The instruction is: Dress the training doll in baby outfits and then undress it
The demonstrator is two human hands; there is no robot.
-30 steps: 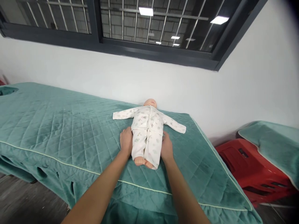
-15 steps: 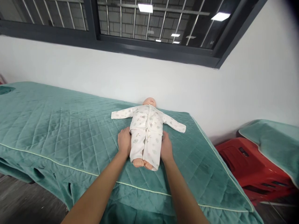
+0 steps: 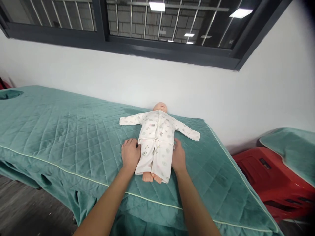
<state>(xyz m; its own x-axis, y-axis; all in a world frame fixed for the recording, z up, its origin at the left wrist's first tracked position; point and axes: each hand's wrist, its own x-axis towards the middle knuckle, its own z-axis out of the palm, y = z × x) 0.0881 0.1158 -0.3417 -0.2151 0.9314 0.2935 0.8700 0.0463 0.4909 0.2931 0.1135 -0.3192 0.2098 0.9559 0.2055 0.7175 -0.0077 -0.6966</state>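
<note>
While doll (image 3: 159, 126) lies on quilted bed (image 3: 73, 127) below window (image 3: 172, 54), my left hand (image 3: 130, 153), right hand (image 3: 179, 157) flank trousers (image 3: 162, 160); pinch unclear.

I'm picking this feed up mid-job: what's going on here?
A person has both bare hands at a baby doll dressed in a white printed cloth jacket and matching trousers. The left hand and right hand flank the trousers near the waist; whether the fingers grip the fabric is hard to tell. The doll lies on its back on a green quilted cover, head towards the white wall, sleeves spread, bare feet showing.
</note>
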